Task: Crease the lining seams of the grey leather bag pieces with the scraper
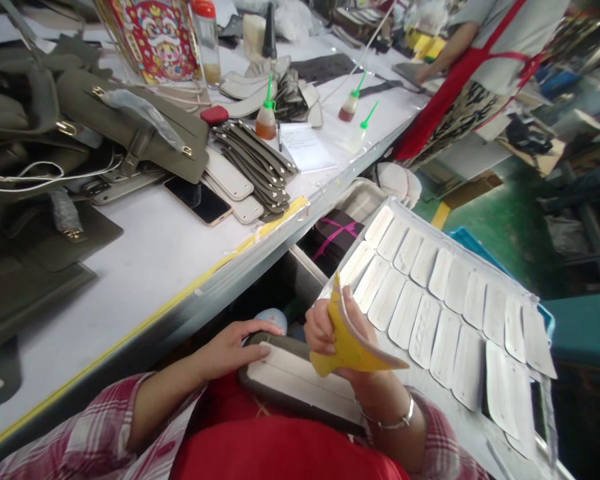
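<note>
My left hand [230, 350] grips the left end of a long, rounded bag piece [300, 383] with a dark olive rim and a pale inner panel. Its thumb lies on the pale side and the fingers go over the rim. The bag piece rests across my lap, against the red apron [280, 453]. Above its right part, my right hand [325, 327] is closed round a curled yellow sheet [347, 343] with a greyish reverse side. The sheet covers part of that hand and of the bag piece.
On my right, a board [485, 407] carries rows of pale rounded strips [445, 347]. Olive bags [140, 127], a phone [199, 200], stacked straps [255, 160] and a glue bottle [266, 120] occupy the bench at left. A co-worker in a red apron [440, 107] stands at the bench's far end.
</note>
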Demonstrator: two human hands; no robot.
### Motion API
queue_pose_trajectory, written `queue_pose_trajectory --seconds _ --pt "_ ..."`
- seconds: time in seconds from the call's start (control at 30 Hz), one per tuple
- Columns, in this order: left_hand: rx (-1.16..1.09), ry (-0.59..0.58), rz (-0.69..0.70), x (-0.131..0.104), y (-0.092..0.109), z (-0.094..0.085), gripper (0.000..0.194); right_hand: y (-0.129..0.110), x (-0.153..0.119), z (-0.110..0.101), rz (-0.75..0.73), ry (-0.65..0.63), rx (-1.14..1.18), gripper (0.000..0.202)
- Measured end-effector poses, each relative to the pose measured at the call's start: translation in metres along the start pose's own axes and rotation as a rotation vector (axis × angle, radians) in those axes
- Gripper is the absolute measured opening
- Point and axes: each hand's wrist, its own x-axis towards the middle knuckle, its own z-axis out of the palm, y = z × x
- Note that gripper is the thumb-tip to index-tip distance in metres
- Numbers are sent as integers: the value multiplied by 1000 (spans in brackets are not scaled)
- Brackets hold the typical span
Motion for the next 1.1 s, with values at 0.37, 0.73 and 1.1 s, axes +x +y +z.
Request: queue_pose_trajectory --seconds 0.37,0.73,1.1 --pt "3 63 -171 8 12 5 31 3 -28 -4 260 111 -1107 36" --pt "128 156 -143 4 14 16 25 -4 -46 4 259 -95 -1352 36" --pt "-184 170 -48 0 -5 12 20 11 -34 -10 -78 -227 -1536 34"
